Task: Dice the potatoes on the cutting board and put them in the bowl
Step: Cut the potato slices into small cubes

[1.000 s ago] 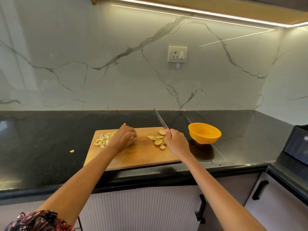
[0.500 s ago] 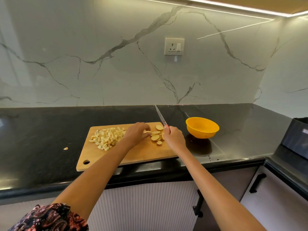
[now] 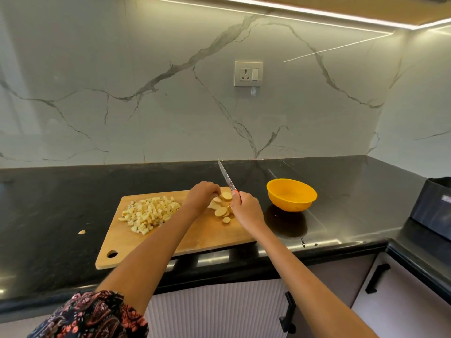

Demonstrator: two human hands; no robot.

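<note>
On the rectangular wooden cutting board point(image 3: 195, 240), the left hand point(image 3: 201, 196) pinches pale round potato slices point(image 3: 220, 211); the right hand point(image 3: 246, 209) grips an orange-handled steel knife point(image 3: 227, 178), blade raised. Diced potato cubes point(image 3: 148, 214) lie left; the round yellow plastic bowl point(image 3: 291, 195) stands right.

dark paisley sleeve point(image 3: 92, 315) with red-pink floral print, bare forearms

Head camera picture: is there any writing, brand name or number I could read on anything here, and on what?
None can be read.
White wall socket: switch and pin holes only, no legible marking.
Dark appliance at the right edge: a pale patch, too blurred to read.
Orange plastic bowl, wooden cutting board, knife: no print visible.
</note>
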